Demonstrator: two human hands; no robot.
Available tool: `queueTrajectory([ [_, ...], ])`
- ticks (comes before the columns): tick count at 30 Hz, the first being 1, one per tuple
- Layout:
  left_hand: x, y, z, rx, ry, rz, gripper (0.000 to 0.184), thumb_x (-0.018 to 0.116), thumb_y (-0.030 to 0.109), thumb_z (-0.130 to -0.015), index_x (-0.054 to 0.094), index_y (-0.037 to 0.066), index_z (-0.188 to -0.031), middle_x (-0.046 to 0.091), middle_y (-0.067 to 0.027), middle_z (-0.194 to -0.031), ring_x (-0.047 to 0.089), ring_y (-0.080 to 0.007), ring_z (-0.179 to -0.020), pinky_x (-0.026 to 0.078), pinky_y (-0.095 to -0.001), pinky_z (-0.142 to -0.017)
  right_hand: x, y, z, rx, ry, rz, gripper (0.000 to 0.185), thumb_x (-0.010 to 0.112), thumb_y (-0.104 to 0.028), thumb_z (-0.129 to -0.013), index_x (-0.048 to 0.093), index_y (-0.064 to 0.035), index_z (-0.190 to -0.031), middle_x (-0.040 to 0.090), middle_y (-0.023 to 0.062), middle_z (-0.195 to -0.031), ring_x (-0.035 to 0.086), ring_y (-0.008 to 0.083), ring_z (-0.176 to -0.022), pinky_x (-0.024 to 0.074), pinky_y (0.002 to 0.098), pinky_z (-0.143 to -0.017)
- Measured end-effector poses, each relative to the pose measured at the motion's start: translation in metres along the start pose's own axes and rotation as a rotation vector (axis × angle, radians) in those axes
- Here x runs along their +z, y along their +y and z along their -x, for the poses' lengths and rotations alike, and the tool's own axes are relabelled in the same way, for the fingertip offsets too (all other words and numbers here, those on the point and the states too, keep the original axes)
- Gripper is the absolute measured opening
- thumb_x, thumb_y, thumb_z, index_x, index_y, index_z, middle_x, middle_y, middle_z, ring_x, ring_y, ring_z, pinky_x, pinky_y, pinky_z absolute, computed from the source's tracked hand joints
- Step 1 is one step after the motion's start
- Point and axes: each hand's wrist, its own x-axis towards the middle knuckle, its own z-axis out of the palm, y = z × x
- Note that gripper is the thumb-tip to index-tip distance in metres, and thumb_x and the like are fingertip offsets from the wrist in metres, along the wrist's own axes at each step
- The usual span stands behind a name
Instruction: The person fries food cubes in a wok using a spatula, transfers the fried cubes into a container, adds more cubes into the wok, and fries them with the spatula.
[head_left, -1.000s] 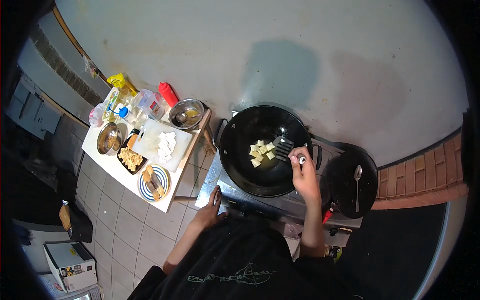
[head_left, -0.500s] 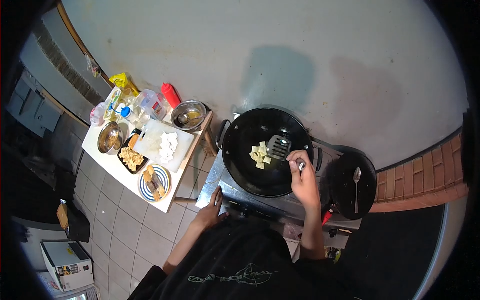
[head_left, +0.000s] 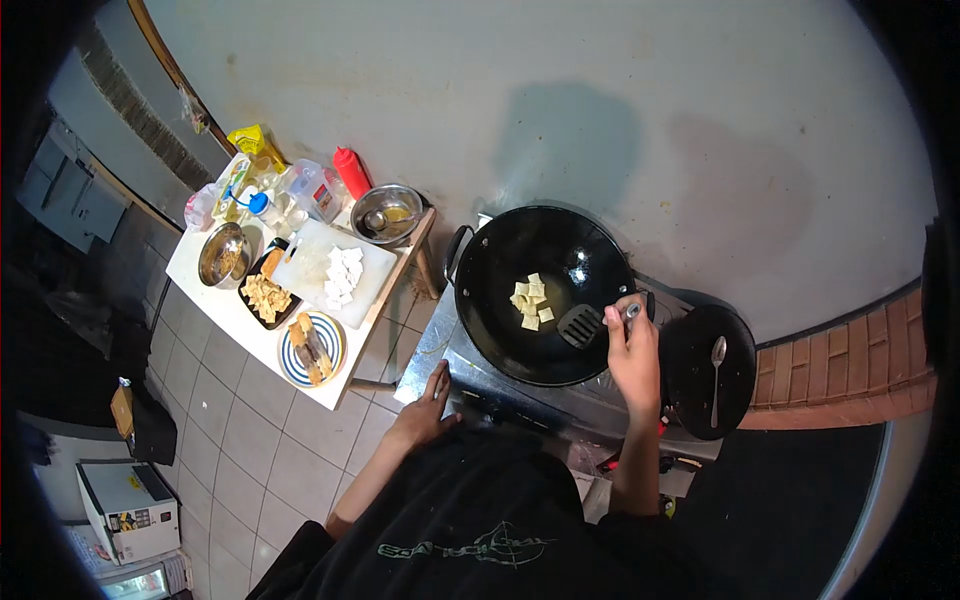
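My right hand [head_left: 634, 352] is closed around the handle of a slotted spatula [head_left: 580, 326]. The spatula's head is down inside a black wok [head_left: 510, 345] on the stove, just right of a cluster of pale, square-cut food pieces [head_left: 532, 302]. A little oil glistens in the bottom of the wok. My left hand [head_left: 426, 412] lies on the front left edge of the metal stove [head_left: 425, 368], fingers stretched out and holding nothing.
Right of the wok, a spoon [head_left: 717, 385] lies on a round black pan [head_left: 690, 355]. On the left table [head_left: 235, 325] are a cutting board [head_left: 318, 290] with white pieces, a striped plate [head_left: 290, 372], metal bowls [head_left: 388, 238], a black tray of food and a red bottle [head_left: 351, 172].
The spatula has moved toward me and right, away from the pale pieces. Those pieces now lie slightly apart in a different arrangement. My left hand stays at the stove edge.
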Motion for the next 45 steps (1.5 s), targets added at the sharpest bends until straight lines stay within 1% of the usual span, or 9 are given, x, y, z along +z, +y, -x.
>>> queueTrajectory([
  [10,-0.007,0.001,-0.001,-0.01,-0.05,-0.02,0.084,0.059,0.041,-0.09,0.019,-0.006,-0.147,-0.006,-0.012,-0.159,0.04,-0.0381,-0.133,0.045,-0.0447,-0.102,0.005,-0.009,-0.008,0.121,-0.044,-0.055,0.025,0.058,-0.023,-0.096,0.055,0.001,-0.088,0.065,0.0122,-0.071,0.062,0.0194,-0.063,0.0459,0.032,-0.061],
  [16,-0.001,-0.005,-0.002,0.013,-0.027,-0.018,0.085,0.059,0.041,-0.09,0.017,-0.006,-0.148,-0.008,-0.0115,-0.159,0.04,-0.0382,-0.133,0.044,-0.0451,-0.103,0.024,0.024,0.0,0.207,-0.007,-0.239,0.027,0.057,-0.024,-0.097,0.056,0.0005,-0.088,0.065,0.0076,-0.071,0.056,0.0105,-0.06,0.0442,0.0293,-0.056],
  [18,-0.003,-0.003,-0.001,-0.008,-0.051,-0.008,0.086,0.06,0.041,-0.09,0.017,-0.005,-0.148,-0.008,-0.0113,-0.159,0.04,-0.038,-0.133,0.044,-0.045,-0.102,0.023,0.029,0.003,0.232,0.002,-0.242,0.024,0.054,-0.023,-0.099,0.058,-0.0028,-0.086,0.064,0.0025,-0.076,0.049,0.0041,-0.052,0.0404,0.0215,-0.047],
  [22,-0.006,0.002,0.0,-0.01,-0.054,-0.002,0.085,0.06,0.041,-0.09,0.017,-0.004,-0.148,-0.008,-0.0117,-0.159,0.04,-0.0378,-0.133,0.044,-0.0451,-0.103,0.022,0.032,0.002,0.239,0.006,-0.301,0.024,0.055,-0.023,-0.099,0.059,-0.0017,-0.087,0.064,0.0028,-0.077,0.05,0.0043,-0.053,0.0407,0.0215,-0.047],
  [27,-0.006,0.002,0.0,-0.01,-0.042,-0.018,0.084,0.059,0.041,-0.09,0.019,-0.004,-0.148,-0.008,-0.0126,-0.159,0.041,-0.0375,-0.133,0.044,-0.0449,-0.103,0.032,0.04,-0.004,0.257,-0.041,-0.375,0.028,0.061,-0.025,-0.096,0.059,-0.0038,-0.077,0.051,-0.0022,-0.054,0.048,0.0039,-0.05,0.0392,0.022,-0.047],
  [33,-0.005,0.001,0.001,0.006,-0.028,0.011,0.083,0.058,0.042,-0.091,0.02,-0.005,-0.147,-0.007,-0.0127,-0.159,0.04,-0.0376,-0.133,0.044,-0.0447,-0.104,0.047,0.045,-0.009,0.183,-0.155,-0.453,0.026,0.059,-0.018,-0.096,0.06,0.0037,-0.082,0.055,0.0038,-0.073,0.052,0.0074,-0.052,0.0435,0.0221,-0.048],
  [38,0.002,-0.006,-0.001,0.022,-0.018,0.001,0.084,0.059,0.042,-0.091,0.019,-0.005,-0.148,-0.008,-0.0121,-0.159,0.041,-0.0385,-0.132,0.044,-0.0452,-0.103,0.056,0.049,-0.005,0.117,0.04,-0.31,0.02,0.059,-0.016,-0.096,0.062,0.0006,-0.086,0.052,0.0028,-0.073,0.052,0.0077,-0.051,0.0435,0.0217,-0.047],
  [40,0.003,-0.008,-0.002,0.029,-0.012,-0.008,0.084,0.059,0.041,-0.09,0.019,-0.004,-0.148,-0.009,-0.0117,-0.159,0.042,-0.039,-0.131,0.045,-0.0455,-0.103,0.046,0.046,-0.005,0.345,-0.1,-0.332,0.02,0.064,-0.021,-0.092,0.063,-0.0016,-0.088,0.055,0.0031,-0.078,0.053,0.0089,-0.053,0.0426,0.0242,-0.042],
  [45,0.004,-0.005,-0.002,-0.005,-0.029,0.004,0.084,0.059,0.041,-0.09,0.018,-0.001,-0.15,-0.011,-0.0107,-0.159,0.045,-0.0403,-0.128,0.045,-0.046,-0.102,0.043,0.045,-0.003,0.38,-0.172,-0.346,0.015,0.06,-0.016,-0.093,0.066,-0.0026,-0.093,0.059,0.0017,-0.072,0.055,0.0078,-0.056,0.0447,0.0235,-0.046],
])
